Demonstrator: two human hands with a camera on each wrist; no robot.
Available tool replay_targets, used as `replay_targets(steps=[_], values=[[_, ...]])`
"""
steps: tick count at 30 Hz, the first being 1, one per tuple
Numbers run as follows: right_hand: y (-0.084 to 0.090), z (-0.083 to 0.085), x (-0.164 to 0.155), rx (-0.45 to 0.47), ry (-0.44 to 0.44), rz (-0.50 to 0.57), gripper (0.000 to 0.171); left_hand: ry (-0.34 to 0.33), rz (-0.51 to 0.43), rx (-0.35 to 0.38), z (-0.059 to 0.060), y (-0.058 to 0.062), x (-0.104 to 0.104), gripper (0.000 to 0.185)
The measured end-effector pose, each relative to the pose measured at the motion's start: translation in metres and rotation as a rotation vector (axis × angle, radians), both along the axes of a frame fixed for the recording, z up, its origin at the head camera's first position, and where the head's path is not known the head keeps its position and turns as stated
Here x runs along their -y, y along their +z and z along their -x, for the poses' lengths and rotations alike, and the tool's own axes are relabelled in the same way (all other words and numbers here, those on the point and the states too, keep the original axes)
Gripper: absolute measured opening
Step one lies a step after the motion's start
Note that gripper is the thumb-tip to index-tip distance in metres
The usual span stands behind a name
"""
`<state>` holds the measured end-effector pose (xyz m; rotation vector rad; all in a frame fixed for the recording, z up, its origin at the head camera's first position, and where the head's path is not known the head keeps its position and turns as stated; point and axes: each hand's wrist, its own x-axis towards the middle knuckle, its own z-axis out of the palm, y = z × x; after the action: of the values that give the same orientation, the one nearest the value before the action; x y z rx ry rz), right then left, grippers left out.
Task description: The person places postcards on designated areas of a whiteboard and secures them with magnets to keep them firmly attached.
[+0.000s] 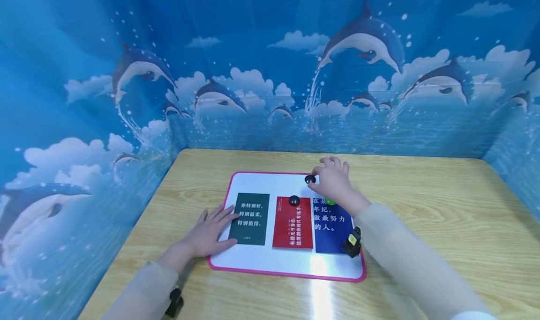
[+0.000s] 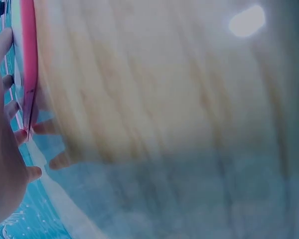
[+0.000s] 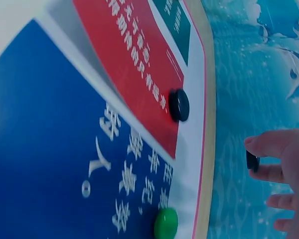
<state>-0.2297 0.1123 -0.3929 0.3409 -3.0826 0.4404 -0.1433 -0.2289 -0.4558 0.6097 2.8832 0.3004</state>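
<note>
Our right hand [image 1: 335,179] pinches a small black magnet [image 1: 310,179] between thumb and forefinger, at the far edge of the whiteboard [image 1: 295,264]; in the right wrist view the magnet [image 3: 252,161] shows as a dark disc behind the fingertips [image 3: 259,145], w/ the other fingers loosely curled below. Just near of that hand sits a green magnet [image 3: 166,223] on the top of the blue card [image 1: 331,226] (mostly hidden under the hand in the head view). Left of it, a second black magnet [image 1: 294,200] sits on the top edge of the red card [image 1: 293,224]. Further left lies the dark green card [image 1: 250,218], no magnet on it. Our left hand [image 1: 208,233] lies flat, fingers spread, resting on the board's left pink rim & touching the green card's left edge. Board rests on a wooden table [image 1: 443,207], w/ dolphin-print backdrop [image 1: 126,76] around.
</note>
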Motion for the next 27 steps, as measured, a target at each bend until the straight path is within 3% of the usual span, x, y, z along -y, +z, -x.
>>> replay_targets(steps=[17, 27], values=[[-0.015, -0.006, 0.079, 0.008, 0.121, 0.034, 0.036, -0.007, 0.008, 0.018, -0.002, 0.004, -0.003, 0.07], [-0.026, -0.01, 0.105, 0.031, 0.164, 0.005, 0.034, -0.034, 0.012, 0.005, -0.005, 0.006, -0.005, 0.069]])
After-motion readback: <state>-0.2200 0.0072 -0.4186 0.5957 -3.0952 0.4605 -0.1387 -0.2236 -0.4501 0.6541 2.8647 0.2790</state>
